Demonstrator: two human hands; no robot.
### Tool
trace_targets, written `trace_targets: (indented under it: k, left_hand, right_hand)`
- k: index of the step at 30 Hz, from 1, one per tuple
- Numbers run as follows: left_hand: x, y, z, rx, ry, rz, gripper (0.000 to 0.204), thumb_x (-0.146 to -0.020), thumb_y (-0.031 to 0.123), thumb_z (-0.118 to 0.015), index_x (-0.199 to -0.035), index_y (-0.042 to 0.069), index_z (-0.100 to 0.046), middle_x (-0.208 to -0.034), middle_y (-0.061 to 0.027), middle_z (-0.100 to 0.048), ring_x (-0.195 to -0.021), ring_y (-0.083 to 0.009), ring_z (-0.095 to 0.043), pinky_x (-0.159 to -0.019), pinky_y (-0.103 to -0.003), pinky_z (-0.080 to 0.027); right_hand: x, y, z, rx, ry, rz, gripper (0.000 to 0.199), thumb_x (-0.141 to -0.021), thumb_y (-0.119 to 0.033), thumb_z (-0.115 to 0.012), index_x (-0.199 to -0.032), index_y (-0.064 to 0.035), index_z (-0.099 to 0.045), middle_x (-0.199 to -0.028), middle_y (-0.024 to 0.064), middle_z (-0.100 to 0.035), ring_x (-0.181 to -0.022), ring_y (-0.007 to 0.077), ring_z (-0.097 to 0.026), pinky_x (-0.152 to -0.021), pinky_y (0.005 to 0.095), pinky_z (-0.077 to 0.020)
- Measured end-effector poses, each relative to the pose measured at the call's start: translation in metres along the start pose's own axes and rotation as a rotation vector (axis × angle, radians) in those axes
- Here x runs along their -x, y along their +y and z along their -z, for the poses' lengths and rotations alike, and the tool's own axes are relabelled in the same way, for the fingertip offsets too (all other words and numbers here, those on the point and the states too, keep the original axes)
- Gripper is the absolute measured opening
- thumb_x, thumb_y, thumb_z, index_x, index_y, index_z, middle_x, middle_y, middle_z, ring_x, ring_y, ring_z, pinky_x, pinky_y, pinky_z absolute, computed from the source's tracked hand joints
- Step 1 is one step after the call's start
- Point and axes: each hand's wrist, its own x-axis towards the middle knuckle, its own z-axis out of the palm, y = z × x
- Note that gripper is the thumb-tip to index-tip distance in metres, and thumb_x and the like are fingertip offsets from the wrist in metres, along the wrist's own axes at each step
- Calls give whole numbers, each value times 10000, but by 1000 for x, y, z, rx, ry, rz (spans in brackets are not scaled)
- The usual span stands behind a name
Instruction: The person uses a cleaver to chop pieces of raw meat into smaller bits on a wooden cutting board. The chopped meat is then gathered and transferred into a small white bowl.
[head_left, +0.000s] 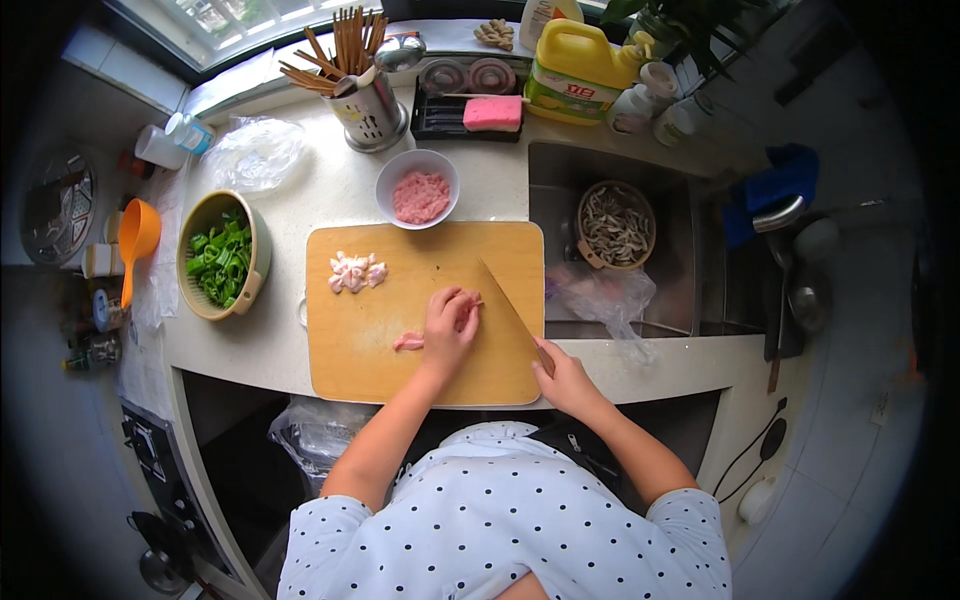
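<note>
Polka-dotted sleeves (500,520) fill the lower edge, and both bare forearms are extended from them onto a wooden cutting board (400,360). A strip of raw pink meat (408,342) is pinned to the board by the left hand (450,322), whose fingers are curled down over it; one end of the strip is seen poking out just left of that hand. The handle of a kitchen knife (510,305) is gripped by the right hand (565,382), which is closed around it at the board's near right corner. The blade is angled away from that hand toward the far side, its flat just beside the left hand's knuckles. Beyond the left hand, toward the board's far left corner, a small heap of cut meat pieces (355,271) is laid. Further beyond, a white bowl of minced meat (418,190) is set on the counter. Well to the left of the left hand, a bowl of chopped green peppers (222,258) is placed. Beyond the right hand, a bowl of small dried fish (614,226) is seen in the sink (680,290), with a clear plastic bag (605,295) below it.
</note>
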Motion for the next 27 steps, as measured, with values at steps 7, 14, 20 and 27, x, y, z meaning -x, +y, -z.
trace_targets:
  k: [7, 14, 20, 27]
  left_hand:
    - [3, -4, -2, -73, -25, -16, 222, -731, -48, -696, -940, -3, -639, -996, -134, -605, -924, -326, -571, -795, -390, -491]
    - [0, -3, 0, -118, -54, -54, 243, -704, -54, -695, -939, -8, -656, -1022, -138, -624, -971, -334, -575, -816, -399, -492]
    - [5, -7, -1, -114, -84, -16, 249, -694, -44, -704, -935, -11, -652, -1025, -138, -631, -993, -332, -580, -832, -400, -497]
    - [5, 0, 4, 42, -12, 18, 212, -743, -43, -683, -950, -4, -654, -1019, -139, -633, -959, -331, -594, -845, -406, -492]
  right_hand:
    - [9, -47, 13, -28, -66, -51, 461, -962, -323, -522, -1232, 51, -507, -945, 295, -649, -897, 432, -646, -785, 457, -512]
    - [1, -56, 28, 116, -184, -95, 430, -981, -324, -477, -1184, 52, -532, -862, 285, -648, -815, 453, -635, -729, 488, -511]
    - [-55, -62, -8, 187, -120, 37, 405, -986, -324, -461, -1158, 24, -575, -878, 276, -650, -808, 457, -632, -718, 494, -510]
    - [-41, -43, 20, 1, -107, -86, 431, -1002, -342, -429, -1138, 33, -592, -957, 308, -631, -944, 460, -610, -818, 463, -499]
